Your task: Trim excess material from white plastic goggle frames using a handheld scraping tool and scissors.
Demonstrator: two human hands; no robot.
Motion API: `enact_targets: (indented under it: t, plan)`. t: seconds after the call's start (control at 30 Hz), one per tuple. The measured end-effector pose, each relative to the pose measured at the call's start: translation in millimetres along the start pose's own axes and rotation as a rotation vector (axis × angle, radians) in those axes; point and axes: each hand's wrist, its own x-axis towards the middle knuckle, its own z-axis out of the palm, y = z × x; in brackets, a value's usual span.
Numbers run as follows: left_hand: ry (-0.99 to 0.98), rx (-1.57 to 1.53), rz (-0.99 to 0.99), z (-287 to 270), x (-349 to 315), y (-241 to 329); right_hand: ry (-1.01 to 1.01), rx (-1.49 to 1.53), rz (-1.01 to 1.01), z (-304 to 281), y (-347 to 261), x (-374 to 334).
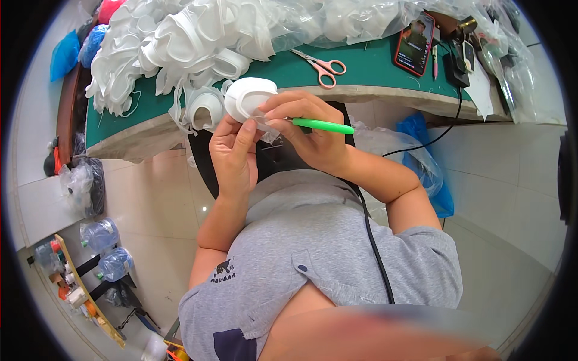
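Observation:
My left hand pinches the lower edge of a white, rounded, padded-looking piece with a raised rim, held just off the table's front edge. In my right hand is a slim green-handled tool with a thin metal tip; the tip meets the lower right side of the white piece, partly hidden by my fingers. Whether it is a blade or a hook cannot be made out. Just left of the piece, a similar white looped piece hangs at the table edge.
A large heap of white looped pieces covers the back left of the green tabletop. Pink-handled scissors lie behind my right hand. Farther right are a phone, a pen and a black adapter with a hanging cable.

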Motion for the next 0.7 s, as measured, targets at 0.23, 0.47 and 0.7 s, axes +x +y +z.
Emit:
enact_targets:
  t: [0.23,0.47,0.7]
  plan:
    - [0.003,0.165,0.014,-2,-1,-1,-0.001,0.054,0.108,-2,2,-6]
    - [0.018,0.070,-0.049,4,-1,2,0.014,0.177,0.185,-4,4,-14]
    - [0.032,0.056,-0.014,4,0,6,-0.021,0.150,0.208,-2,4,-17]
